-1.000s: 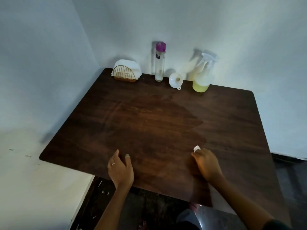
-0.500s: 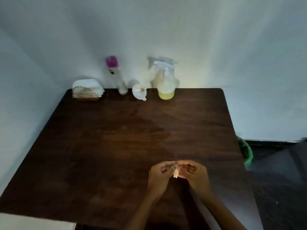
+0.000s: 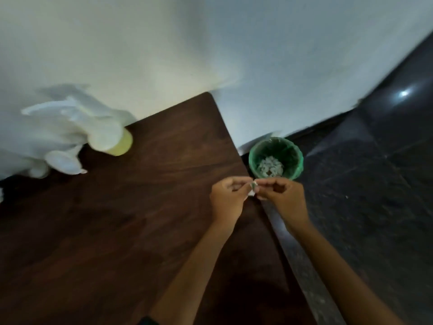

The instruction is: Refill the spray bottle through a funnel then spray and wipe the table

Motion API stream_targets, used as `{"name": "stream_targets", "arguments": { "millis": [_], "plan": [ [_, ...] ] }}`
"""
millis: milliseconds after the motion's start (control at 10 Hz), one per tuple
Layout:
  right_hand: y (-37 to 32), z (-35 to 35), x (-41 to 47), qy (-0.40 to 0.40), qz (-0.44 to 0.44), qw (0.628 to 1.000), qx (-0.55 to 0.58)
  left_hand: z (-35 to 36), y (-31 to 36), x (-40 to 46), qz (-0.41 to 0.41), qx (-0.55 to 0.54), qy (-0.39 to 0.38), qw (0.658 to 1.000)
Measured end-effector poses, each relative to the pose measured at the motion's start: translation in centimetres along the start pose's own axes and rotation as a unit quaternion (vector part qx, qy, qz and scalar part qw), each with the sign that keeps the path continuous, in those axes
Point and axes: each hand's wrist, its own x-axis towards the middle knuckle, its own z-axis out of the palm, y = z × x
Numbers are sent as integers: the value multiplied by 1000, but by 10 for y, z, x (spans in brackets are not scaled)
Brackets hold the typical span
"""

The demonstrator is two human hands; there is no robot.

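Both my hands pinch a small white scrap of tissue [image 3: 252, 189] over the right edge of the dark wooden table [image 3: 117, 219]. My left hand [image 3: 228, 198] holds it from the left, my right hand [image 3: 281, 195] from the right. Blurred at the table's back left stand the spray bottle [image 3: 103, 134] with yellow liquid in its base and the white funnel [image 3: 64, 161] beside it.
A green bin [image 3: 276, 158] lined with a bag, with white scraps inside, sits on the dark floor just beyond the table's right edge, a little past my hands. White walls close off the back. Dark tiled floor spreads to the right.
My view has swung right, bringing the bin into sight. My left hand joined the right on the tissue scrap, and both moved from the table's front to its right edge.
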Motion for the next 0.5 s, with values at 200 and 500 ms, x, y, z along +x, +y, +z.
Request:
{"name": "stream_targets", "arguments": {
  "millis": [200,500],
  "plan": [
    [17,-49,114,206,-14,974,-90,83,29,91,76,125,-96,985],
    [112,-87,248,228,85,939,-241,144,-18,204,-13,348,-206,914]
  ]
}}
